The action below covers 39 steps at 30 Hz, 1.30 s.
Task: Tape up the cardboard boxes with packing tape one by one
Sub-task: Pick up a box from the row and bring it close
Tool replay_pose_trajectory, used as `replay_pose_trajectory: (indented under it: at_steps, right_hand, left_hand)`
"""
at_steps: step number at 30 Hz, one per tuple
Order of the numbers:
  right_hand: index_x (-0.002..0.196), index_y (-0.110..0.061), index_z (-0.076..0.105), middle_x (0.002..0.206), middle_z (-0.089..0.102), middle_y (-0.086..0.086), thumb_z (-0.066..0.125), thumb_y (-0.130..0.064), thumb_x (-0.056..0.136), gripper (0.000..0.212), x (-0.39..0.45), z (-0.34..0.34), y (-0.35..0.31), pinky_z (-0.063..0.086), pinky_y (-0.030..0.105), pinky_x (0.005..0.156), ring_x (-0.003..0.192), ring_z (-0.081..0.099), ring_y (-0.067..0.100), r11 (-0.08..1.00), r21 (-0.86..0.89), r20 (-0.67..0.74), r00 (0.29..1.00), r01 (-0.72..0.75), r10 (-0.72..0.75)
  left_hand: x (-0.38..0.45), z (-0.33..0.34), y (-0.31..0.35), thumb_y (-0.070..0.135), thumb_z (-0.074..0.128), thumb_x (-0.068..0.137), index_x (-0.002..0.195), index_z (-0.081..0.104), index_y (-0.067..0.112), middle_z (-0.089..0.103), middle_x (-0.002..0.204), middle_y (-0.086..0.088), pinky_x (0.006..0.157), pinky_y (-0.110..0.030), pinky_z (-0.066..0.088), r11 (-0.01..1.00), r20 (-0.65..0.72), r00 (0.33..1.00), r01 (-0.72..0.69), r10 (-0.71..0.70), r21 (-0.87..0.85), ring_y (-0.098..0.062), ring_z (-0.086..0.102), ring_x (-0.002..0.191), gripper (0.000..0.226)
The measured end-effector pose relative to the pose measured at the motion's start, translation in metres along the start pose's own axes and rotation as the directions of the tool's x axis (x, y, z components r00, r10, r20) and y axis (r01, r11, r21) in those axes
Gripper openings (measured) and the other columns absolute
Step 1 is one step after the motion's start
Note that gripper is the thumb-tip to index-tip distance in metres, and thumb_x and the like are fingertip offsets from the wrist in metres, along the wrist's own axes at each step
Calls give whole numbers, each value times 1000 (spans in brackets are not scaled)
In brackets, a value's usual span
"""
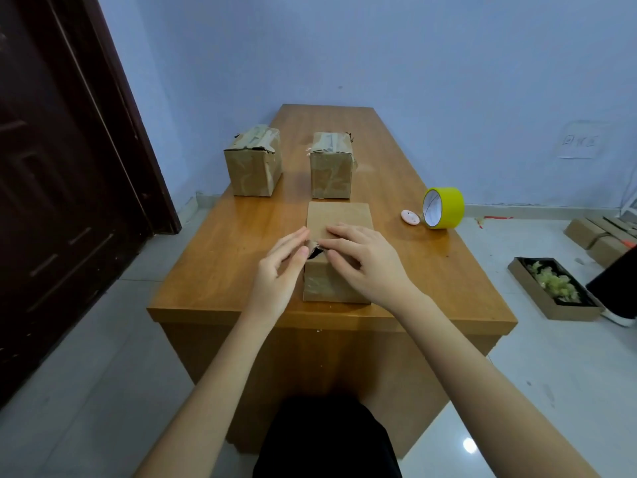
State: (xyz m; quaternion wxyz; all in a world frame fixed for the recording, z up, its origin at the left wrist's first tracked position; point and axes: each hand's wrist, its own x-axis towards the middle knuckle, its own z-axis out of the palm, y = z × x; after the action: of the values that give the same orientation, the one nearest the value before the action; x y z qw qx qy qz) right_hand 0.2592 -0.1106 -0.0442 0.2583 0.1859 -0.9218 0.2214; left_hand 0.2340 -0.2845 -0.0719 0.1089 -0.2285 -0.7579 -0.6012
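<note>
A small cardboard box (339, 217) stands near the front edge of the wooden table (220, 257). My right hand (362, 260) lies flat on its top flap, fingers straight, pressing it down. My left hand (279, 270) touches the box's near left corner, where a dark gap shows under the flap. Two more cardboard boxes, the left one (253, 170) and the right one (331, 174), stand farther back with torn tape on their tops. A roll of yellow packing tape (444, 207) stands on edge at the table's right side, out of my hands.
A small pink round object (410, 216) lies beside the tape roll. On the floor at right are a flat box of crumpled pale scraps (551, 288) and a stack of flattened cardboard (603, 236). A dark door (62, 167) stands at left.
</note>
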Motion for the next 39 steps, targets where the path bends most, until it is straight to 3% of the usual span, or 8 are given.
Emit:
replay_pose_trajectory:
  at_steps: [5, 10, 14, 22, 31, 33, 35, 39]
  right_hand:
    - [114, -23, 70, 129, 61, 0, 56, -28, 95, 25, 2, 0, -3, 37, 35, 105, 126, 50, 18, 1000, -7, 18, 1000, -23, 23]
    - [114, -20, 70, 127, 62, 0, 58, -30, 93, 26, 0, -1, -4, 39, 37, 104, 124, 52, 18, 1000, 6, 5, 1000, -7, 7]
    - [116, -20, 69, 128, 61, 1, 59, -30, 93, 27, 0, -2, -2, 36, 36, 105, 125, 50, 18, 1000, 27, 14, 1000, 0, 0]
    - [121, -26, 65, 128, 61, 0, 58, -30, 94, 29, -2, 1, 3, 36, 38, 105, 127, 49, 19, 996, 33, -4, 997, 77, -77]
    - [107, -23, 73, 124, 64, -2, 59, -28, 92, 21, -1, -1, 1, 35, 35, 107, 127, 50, 15, 987, 147, -8, 998, 57, -57]
    - [110, -24, 68, 125, 62, -6, 54, -22, 95, 21, 3, -13, 5, 34, 22, 107, 126, 48, 3, 881, 467, 41, 997, -75, 63]
    - [117, -25, 60, 125, 58, -10, 53, -17, 97, 23, 14, -28, 23, 34, 15, 105, 125, 46, -4, 747, 635, -66, 951, -194, 303]
    - [140, -8, 39, 138, 44, -2, 57, -21, 94, 51, 35, -54, 88, 34, 5, 92, 122, 42, -10, 750, 401, -309, 693, -526, 652]
  left_hand:
    - [-10, -9, -7, 26, 50, 94, 122, 58, 22, 57, 127, 9, 105, -16, 30, 922, -66, 967, -214, 248, 322, -2, 47, 123, 29]
    - [-8, -12, -5, 25, 56, 92, 118, 64, 15, 58, 124, 7, 105, -19, 25, 725, 49, 891, -399, 452, 561, -10, 47, 124, 29]
    - [-7, -12, -6, 25, 54, 92, 118, 64, 11, 63, 122, -1, 101, -34, 38, 620, 110, 850, -458, 515, 637, -17, 52, 120, 31]
    - [-4, -14, -2, 23, 58, 90, 112, 68, 8, 67, 115, -4, 97, -32, 41, 547, 162, 819, -501, 550, 671, -20, 58, 113, 28]
    - [-6, -12, -3, 20, 54, 91, 113, 67, 8, 65, 118, -5, 96, -37, 42, 524, 158, 813, -495, 560, 693, -24, 56, 116, 28]
    - [-3, -11, -5, 19, 53, 92, 113, 67, 8, 64, 121, -4, 100, -38, 39, 537, 169, 814, -506, 556, 675, -23, 53, 120, 27]
    - [1, -12, -7, 15, 56, 91, 113, 66, 8, 63, 122, -4, 102, -40, 39, 557, 189, 818, -520, 543, 648, -21, 51, 122, 25]
    - [4, -12, -11, 10, 61, 89, 114, 65, 6, 62, 122, -5, 101, -40, 42, 609, 185, 834, -514, 520, 604, -19, 51, 122, 26]
